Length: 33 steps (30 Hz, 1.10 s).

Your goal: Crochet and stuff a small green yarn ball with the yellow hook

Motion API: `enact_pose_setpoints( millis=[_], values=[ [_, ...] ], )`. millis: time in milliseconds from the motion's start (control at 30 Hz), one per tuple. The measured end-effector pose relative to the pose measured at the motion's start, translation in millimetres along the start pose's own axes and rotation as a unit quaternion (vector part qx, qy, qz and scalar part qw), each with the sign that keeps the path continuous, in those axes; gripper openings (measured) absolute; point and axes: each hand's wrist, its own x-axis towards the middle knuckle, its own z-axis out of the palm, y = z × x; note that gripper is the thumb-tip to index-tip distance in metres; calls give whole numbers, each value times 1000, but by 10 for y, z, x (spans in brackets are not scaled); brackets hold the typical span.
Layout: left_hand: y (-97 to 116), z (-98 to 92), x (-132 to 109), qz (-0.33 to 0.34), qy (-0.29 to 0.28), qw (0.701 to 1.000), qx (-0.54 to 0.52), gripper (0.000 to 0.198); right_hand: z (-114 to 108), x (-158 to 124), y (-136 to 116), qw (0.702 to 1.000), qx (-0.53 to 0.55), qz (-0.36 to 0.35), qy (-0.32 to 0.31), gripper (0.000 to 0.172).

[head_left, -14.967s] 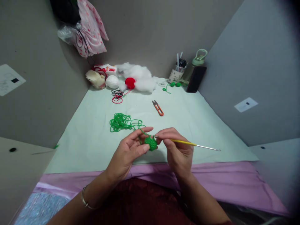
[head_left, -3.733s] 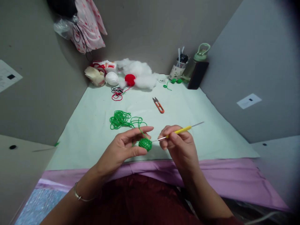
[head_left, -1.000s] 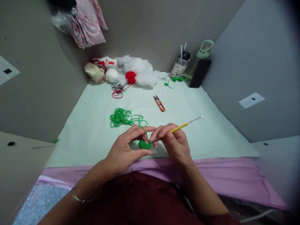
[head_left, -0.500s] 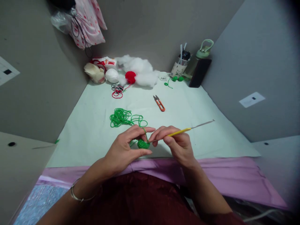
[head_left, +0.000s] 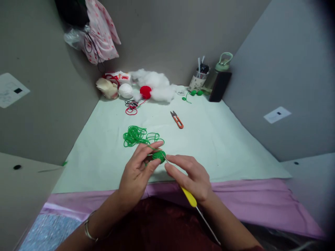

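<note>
Near the table's front edge, my left hand (head_left: 137, 170) pinches a small green crocheted piece (head_left: 158, 156) between thumb and fingers, with a strand of green yarn passing over the index finger. My right hand (head_left: 192, 174) holds a crochet hook with a yellow handle (head_left: 188, 197). The hook's thin tip touches the right side of the green piece, and its other metal end points down toward my body. A loose heap of green yarn (head_left: 134, 136) lies on the table just beyond my left hand.
Orange-handled snips (head_left: 177, 120) lie mid-table. At the back are white stuffing (head_left: 157, 82), a red yarn ball (head_left: 145, 92), a white ball (head_left: 126, 90), a pen cup (head_left: 197, 82), a green bottle (head_left: 213, 76) and a dark phone (head_left: 220, 87). Grey partitions stand around.
The hook has swung from pointing up and right to pointing down toward my body. My left thumb has moved up onto the green piece, which has tilted. The view has shifted slightly.
</note>
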Motion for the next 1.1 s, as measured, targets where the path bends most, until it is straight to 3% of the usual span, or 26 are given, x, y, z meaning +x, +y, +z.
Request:
enact_pose_setpoints(
  millis=[100,400,500,600,733,867,1100],
  values=[
    [9,-5,-26,-24,3,1000,-19,26,-28,-3,-21,998,-23,-33,51,37],
    [75,68,-1,-129,4,974,-185,37,68,-37,-19,997,0,-18,76,43],
    [106,78,26,-209,-5,938,-276,45,107,-51,-28,995,-4,-26,96,48],
    [134,93,66,-287,-42,883,-370,51,95,-50,-56,995,-16,-33,97,47],
    [136,106,96,-318,-86,838,-435,57,67,-28,-50,994,-3,-35,104,44],
    [104,72,116,-308,-97,850,-416,63,124,-7,11,983,105,-16,149,41],
    [88,-22,126,-311,-95,876,-356,70,146,8,28,950,254,73,167,30]
  ],
)
